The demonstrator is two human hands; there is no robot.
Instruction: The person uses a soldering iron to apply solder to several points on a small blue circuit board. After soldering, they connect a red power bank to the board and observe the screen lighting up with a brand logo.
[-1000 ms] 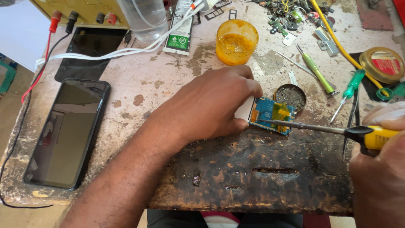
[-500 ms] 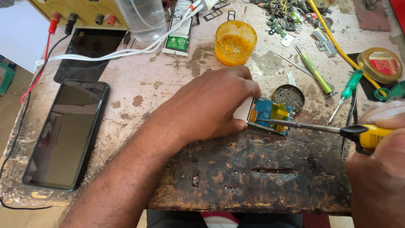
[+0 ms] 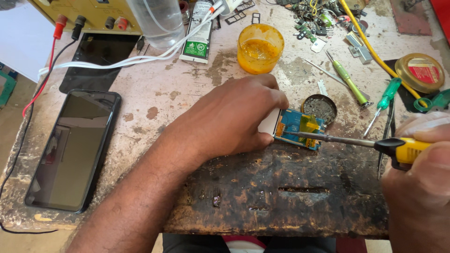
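— Two hands at the near edge, then. What does each hold?

— At the near right corner, the right hand point(image 3: 419, 187) has its fingers wrapped tight round the yellow and black handle of a soldering iron point(image 3: 356, 142). Its thin metal shaft runs left, and the tip rests on a small blue circuit board point(image 3: 300, 127).

— And the other hand?

— The left hand point(image 3: 229, 119) reaches in from the lower left across the dark scorched wooden block point(image 3: 281, 197). Its fingers are curled down over the white end of the board, pinning it at the block's far edge.

— Where does the board sit on the worktable point(image 3: 178, 93)?

— Right of centre, between the two hands, with a patch of amber tape on its top.

— What is just behind it?

— A small round tin point(image 3: 318, 107) of grey, crumbly stuff, just beyond the board. To its right lie a light green screwdriver point(image 3: 349, 79) and a darker green screwdriver point(image 3: 383, 103).

— And on the left?

— A black phone point(image 3: 75, 150) lies face up near the left edge, with a bare dark screen panel point(image 3: 101, 61) behind it.

— Farther back?

— An orange cup point(image 3: 260, 47) of yellowish liquid, a white tube point(image 3: 199, 33), a clear plastic bottle point(image 3: 157, 21), white cables point(image 3: 117, 63), and at the far right a round gold tin point(image 3: 419, 72) with a red label.
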